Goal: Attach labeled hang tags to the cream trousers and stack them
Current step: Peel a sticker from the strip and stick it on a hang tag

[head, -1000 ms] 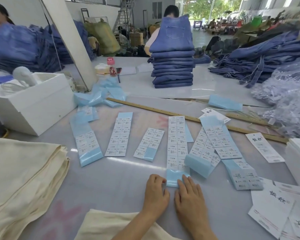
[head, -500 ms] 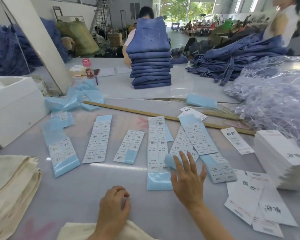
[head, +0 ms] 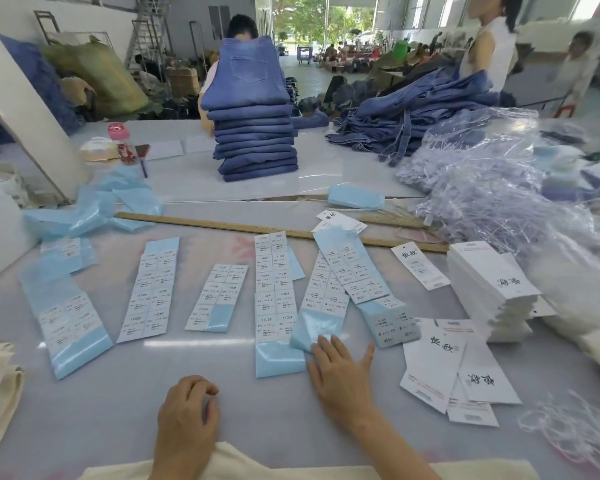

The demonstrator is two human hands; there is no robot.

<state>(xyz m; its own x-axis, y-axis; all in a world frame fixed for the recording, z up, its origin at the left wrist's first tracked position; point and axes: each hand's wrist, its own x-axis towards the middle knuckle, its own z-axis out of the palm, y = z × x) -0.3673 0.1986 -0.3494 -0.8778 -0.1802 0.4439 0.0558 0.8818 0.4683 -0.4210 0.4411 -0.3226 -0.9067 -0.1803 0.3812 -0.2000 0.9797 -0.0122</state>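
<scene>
Right hand (head: 340, 372) flat, fingers spread, tips on the bare blue tail of a sticker sheet (head: 317, 311) mid-table, toward the near edge. Left hand (head: 187, 415) loosely curled, holding nothing, resting beside the cream trousers (head: 229, 465) at the near edge. Hang tags (head: 489, 289) stacked toward the right edge. Sheet looks thin, floppy, slick on its backing — likely best pinched at the bare tail. Trousers soft, limp — probably a two-hand lift.

2 hands (head: 340, 372). 1 jeans stack (head: 255, 133) at 12 o'clock. 1 ruler (head: 222, 225). 1 tag stack (head: 492, 289) at 3 o'clock. Approx. 8 sticker sheets (head: 153, 289).
</scene>
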